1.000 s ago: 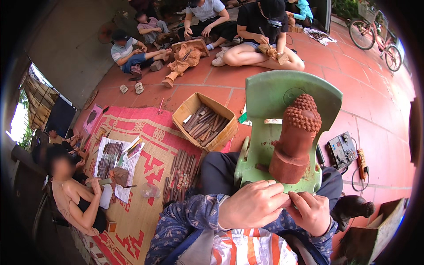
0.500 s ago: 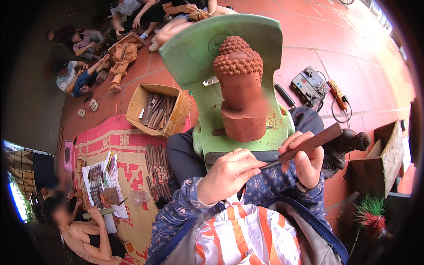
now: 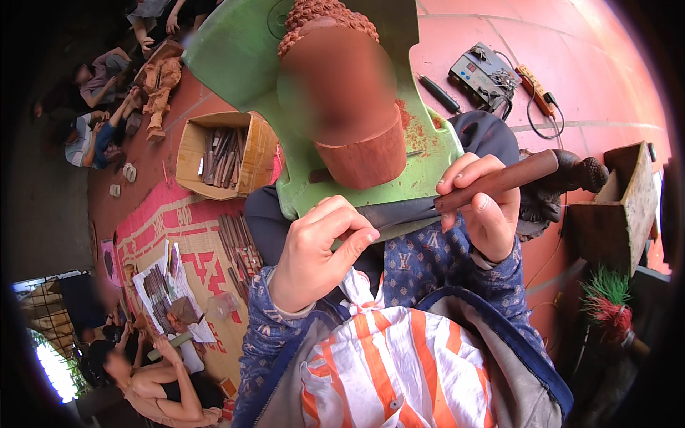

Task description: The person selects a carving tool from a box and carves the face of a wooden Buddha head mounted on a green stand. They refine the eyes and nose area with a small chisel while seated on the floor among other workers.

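My right hand point(image 3: 485, 203) grips a wood-handled carving chisel point(image 3: 503, 182), its handle pointing up to the right and its metal end down to the left. Beside it, my left hand point(image 3: 325, 250) is closed, thumb and forefinger pressed together; what they pinch, if anything, I cannot make out. Under both hands a dark flat bar point(image 3: 399, 212) lies along the front of the green plastic chair point(image 3: 300, 192). A reddish-brown carved wooden head point(image 3: 364, 153) with knobbly curls rests on the chair seat.
Left are a cardboard box point(image 3: 187, 160) of chisels, a mat point(image 3: 207, 250) with more tools, and a person point(image 3: 168, 385) working. Right are a grey control box point(image 3: 481, 75), an orange power strip point(image 3: 535, 89), a dark carving point(image 3: 542, 200) and a wooden box point(image 3: 614, 221).
My view has shifted, so the wooden head appears larger and higher. My left hand has moved left and away from the chisel's handle; my right hand still holds the chisel.
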{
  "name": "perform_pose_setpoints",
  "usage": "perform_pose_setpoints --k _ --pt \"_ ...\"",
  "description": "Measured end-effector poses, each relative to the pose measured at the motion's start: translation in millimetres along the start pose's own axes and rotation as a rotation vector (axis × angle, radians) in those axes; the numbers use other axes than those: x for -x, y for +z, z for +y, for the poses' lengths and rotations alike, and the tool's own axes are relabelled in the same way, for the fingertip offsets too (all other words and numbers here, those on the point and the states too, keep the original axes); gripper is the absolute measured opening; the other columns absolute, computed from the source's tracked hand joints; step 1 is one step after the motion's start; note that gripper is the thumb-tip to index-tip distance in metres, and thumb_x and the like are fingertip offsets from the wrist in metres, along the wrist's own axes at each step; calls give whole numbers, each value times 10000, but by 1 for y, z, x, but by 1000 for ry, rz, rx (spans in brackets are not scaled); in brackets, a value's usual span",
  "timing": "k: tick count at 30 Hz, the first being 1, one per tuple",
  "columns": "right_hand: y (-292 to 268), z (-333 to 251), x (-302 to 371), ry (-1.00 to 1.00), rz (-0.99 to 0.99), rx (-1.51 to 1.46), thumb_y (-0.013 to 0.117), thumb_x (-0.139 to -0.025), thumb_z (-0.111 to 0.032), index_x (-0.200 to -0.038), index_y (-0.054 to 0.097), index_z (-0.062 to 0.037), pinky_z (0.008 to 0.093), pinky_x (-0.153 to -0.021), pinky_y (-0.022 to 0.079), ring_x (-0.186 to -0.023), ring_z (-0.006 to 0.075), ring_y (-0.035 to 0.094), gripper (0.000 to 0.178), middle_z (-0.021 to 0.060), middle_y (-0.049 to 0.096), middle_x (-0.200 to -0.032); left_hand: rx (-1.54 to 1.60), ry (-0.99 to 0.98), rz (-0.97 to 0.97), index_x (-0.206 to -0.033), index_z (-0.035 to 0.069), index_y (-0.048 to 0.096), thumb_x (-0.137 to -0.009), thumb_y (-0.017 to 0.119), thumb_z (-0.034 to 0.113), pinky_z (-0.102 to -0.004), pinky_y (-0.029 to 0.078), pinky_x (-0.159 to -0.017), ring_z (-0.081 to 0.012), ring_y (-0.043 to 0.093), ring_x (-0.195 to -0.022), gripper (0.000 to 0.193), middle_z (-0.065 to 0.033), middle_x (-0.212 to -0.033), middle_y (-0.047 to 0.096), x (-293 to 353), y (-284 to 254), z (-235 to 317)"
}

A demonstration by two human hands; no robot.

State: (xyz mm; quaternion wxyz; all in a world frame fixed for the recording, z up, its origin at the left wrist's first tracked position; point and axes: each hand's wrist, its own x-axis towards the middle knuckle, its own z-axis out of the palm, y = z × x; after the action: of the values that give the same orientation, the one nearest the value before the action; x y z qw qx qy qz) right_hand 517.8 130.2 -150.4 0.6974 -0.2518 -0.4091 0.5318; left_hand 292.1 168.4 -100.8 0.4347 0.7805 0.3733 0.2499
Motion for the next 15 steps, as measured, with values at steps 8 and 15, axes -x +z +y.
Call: perform_pose_setpoints --k 8,15 --pt "-6 -4 -10 191 -429 169 669 -842 -90 -995 649 82 323 -808 535 -890 244 682 231 201 674 -986 -245 198 44 -771 8 621 -796 683 20 -305 429 -616 -208 547 -673 68 -77 -733 581 -3 -14 -3" --pt "6 -4 -21 91 -278 298 604 -851 -75 -984 647 77 329 -847 510 -927 248 671 207 202 681 -1004 -82 110 294 -1023 10 647 -825 729 139 -289 485 -718 -166 597 -784 250 -77 -878 612 -11 -19 -23"
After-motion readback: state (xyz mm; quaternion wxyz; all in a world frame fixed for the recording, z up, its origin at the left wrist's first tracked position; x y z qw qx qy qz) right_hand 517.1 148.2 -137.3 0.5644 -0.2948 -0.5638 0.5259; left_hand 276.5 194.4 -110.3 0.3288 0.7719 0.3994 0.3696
